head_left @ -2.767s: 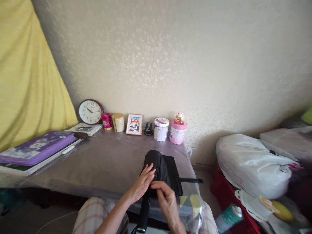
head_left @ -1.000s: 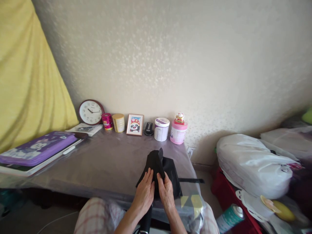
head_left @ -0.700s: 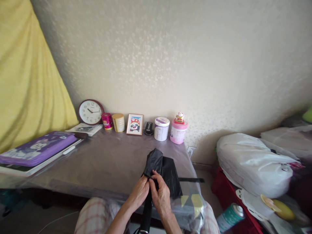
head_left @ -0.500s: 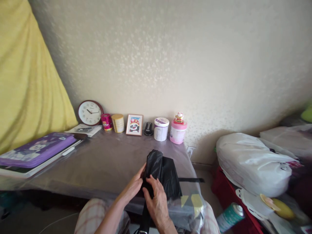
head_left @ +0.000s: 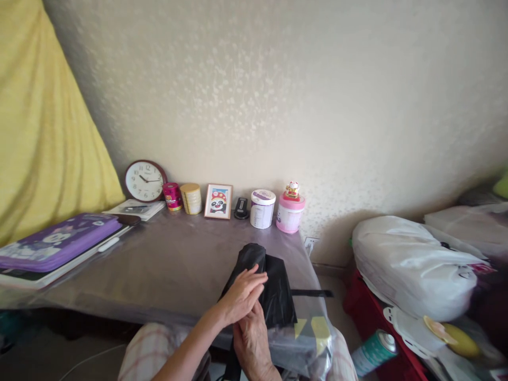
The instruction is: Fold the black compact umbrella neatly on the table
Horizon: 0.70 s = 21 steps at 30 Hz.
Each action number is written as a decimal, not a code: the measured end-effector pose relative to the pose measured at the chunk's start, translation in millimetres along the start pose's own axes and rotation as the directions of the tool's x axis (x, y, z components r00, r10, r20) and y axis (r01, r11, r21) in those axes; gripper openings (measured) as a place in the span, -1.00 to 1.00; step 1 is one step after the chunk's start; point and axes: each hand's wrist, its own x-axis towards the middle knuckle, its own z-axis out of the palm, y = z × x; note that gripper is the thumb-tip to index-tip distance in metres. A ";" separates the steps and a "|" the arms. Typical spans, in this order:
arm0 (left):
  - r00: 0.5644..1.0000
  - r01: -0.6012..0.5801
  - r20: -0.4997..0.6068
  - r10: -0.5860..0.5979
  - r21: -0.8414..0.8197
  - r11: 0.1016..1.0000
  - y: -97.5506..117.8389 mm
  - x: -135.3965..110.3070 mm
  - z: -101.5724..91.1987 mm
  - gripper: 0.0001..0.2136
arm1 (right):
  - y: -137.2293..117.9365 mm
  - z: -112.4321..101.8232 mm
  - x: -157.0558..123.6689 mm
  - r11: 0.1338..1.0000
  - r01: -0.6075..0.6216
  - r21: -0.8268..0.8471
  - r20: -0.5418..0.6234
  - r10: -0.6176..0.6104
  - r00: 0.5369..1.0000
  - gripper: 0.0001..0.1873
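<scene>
though crowded along the wall [head_left: 278, 95], a table [head_left: 166, 264] with black umbrella [head_left: 280, 299]

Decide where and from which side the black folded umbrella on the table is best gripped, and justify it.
Grip the umbrella at its narrow near end, where the slim handle juts past the table edge, coming from the near side. The far part is loose fabric, likely to slip; the left hand only lies flat on it.
</scene>
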 end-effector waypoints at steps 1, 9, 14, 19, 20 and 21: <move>0.997 -0.010 0.078 0.008 0.023 1.000 -0.9 4.0 1.9 -0.66 | 0.5 0.6 -0.5 1.000 0.003 0.004 -0.011 -0.003 1.000 -0.47; 0.996 -0.023 0.086 0.010 0.162 0.987 -50.9 39.4 5.4 -0.68 | 2.1 -3.2 -2.5 0.999 -0.035 -0.001 0.069 0.035 0.997 -0.54; 0.991 0.121 -0.085 -0.108 0.167 0.978 -77.5 58.4 8.9 -0.67 | 6.9 -1.4 -5.9 0.999 -0.028 -0.039 0.106 0.032 0.994 -0.55; 0.924 0.313 -0.271 -0.269 0.133 0.940 -92.2 62.1 -5.2 -0.61 | 0.3 -5.2 -2.3 0.999 -0.041 -0.016 0.085 0.043 0.995 -0.57; 0.912 0.330 -0.300 -0.281 0.124 0.936 -88.7 59.0 -8.5 -0.60 | -0.9 -5.8 -1.6 0.999 -0.047 -0.003 0.075 0.047 0.996 -0.57; 0.905 0.330 -0.320 -0.279 0.116 0.937 -82.2 54.3 -11.0 -0.59 | -1.7 -6.1 -1.0 0.999 -0.051 0.009 0.067 0.051 0.996 -0.57</move>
